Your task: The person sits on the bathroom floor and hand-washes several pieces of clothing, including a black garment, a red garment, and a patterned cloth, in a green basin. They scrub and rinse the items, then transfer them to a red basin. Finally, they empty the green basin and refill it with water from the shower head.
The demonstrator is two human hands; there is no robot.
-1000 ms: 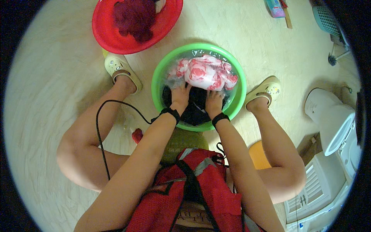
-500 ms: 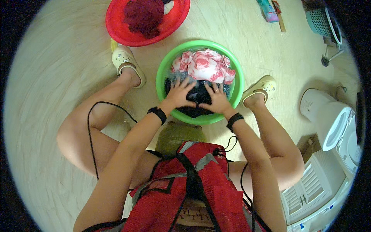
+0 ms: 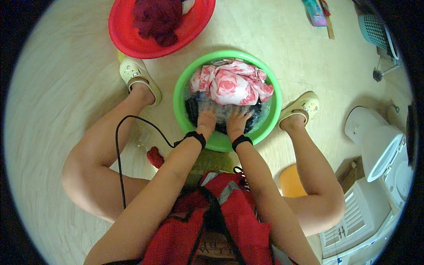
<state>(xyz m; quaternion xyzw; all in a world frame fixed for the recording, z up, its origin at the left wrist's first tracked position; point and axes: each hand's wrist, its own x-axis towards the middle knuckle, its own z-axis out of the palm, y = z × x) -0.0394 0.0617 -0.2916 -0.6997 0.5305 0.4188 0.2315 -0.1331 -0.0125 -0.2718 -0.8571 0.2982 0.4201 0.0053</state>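
Floor (image 3: 300, 57) beyond left hand (image 3: 206, 121) and right hand (image 3: 238, 121) risks soaking if pushing rocks the basin (image 3: 179, 97). Can't tell their grip.

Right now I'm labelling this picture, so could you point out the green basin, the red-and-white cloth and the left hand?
Green basin (image 3: 179, 95): head view, left side of its rim.
Red-and-white cloth (image 3: 232, 86): head view, middle of its bulge.
Left hand (image 3: 206, 119): head view, back of the hand.

Green basin (image 3: 178, 95) — on pale floor (image 3: 274, 26)
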